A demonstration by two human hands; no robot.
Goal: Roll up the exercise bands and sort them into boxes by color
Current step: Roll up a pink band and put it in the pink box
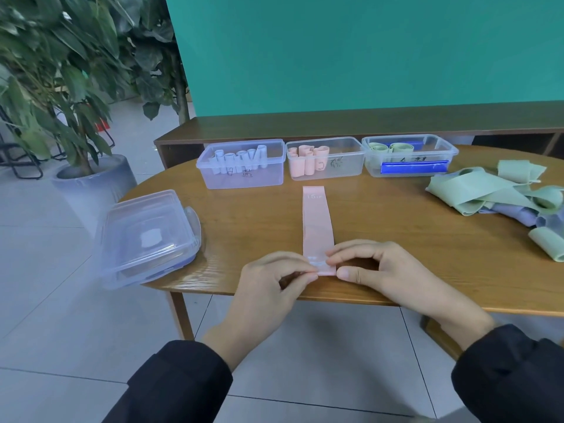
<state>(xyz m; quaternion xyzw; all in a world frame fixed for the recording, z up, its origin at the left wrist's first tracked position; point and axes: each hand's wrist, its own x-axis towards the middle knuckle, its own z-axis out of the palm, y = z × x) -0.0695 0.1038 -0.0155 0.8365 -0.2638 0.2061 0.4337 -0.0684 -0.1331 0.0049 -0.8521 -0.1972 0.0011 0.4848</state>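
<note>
band [316,222] before boxes [325,162], pile [500,193] right

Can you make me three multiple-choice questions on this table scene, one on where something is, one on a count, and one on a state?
1. Where does the pile of unrolled bands lie?
A. at the table's right side
B. inside the left box
C. on the floor

2. How many open boxes stand in the row at the back?
A. two
B. three
C. five

3. What state is the pink band in?
A. fully rolled
B. lying flat, near end pinched
C. already boxed

Answers:
1 A: the pile of unrolled bands sits right of the boxes.
2 B: left box, middle box, right box.
3 B: the pink band lies flat; the left hand and right hand pinch its near end.
</note>
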